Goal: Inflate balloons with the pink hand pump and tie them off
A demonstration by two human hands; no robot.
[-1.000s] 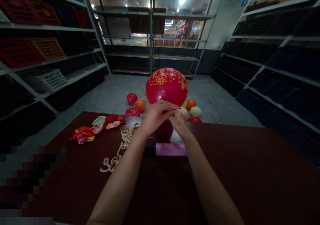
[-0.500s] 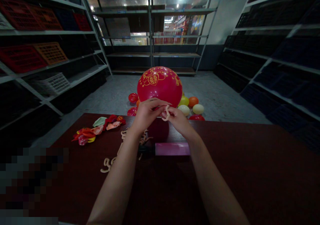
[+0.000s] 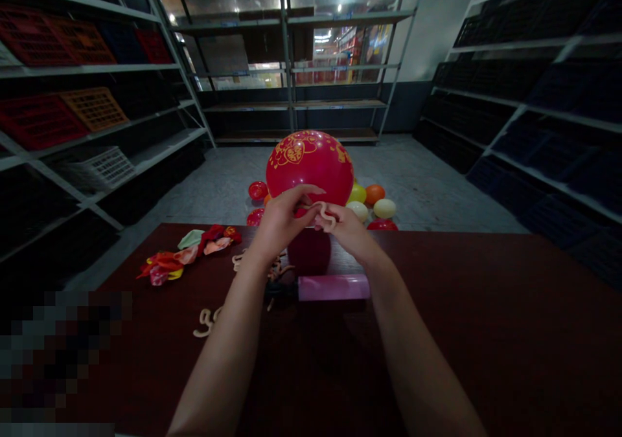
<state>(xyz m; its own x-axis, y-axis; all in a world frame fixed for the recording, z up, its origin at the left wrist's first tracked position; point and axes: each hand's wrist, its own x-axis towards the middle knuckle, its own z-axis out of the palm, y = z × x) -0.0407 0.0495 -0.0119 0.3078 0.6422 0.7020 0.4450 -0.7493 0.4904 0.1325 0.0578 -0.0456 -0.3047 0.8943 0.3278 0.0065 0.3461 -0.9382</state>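
Note:
A large inflated red balloon (image 3: 315,162) with gold print is just beyond my hands, over the table's far edge. My left hand (image 3: 286,213) is closed at its near side, thumb and fingers pinched around the balloon's neck, which is mostly hidden. Pressed close beside it, my right hand (image 3: 343,224) pinches a beige wavy elastic band (image 3: 328,214) whose loose end curls over the fingers. Below the hands lies a pink air pump (image 3: 333,288) with a black end. More beige bands (image 3: 207,322) lie on the table by my left forearm.
Limp balloons (image 3: 165,266) in several colours lie on the left of the dark table (image 3: 461,294). Small inflated balloons (image 3: 374,194) rest on the floor past the table. Shelving with crates (image 3: 94,108) lines the sides, and a metal rack (image 3: 335,105) stands at the back.
The beige band's loose end has swung from hanging downward to lying across my right fingers. My left fingers have shifted slightly, and the balloon stays in about the same place.

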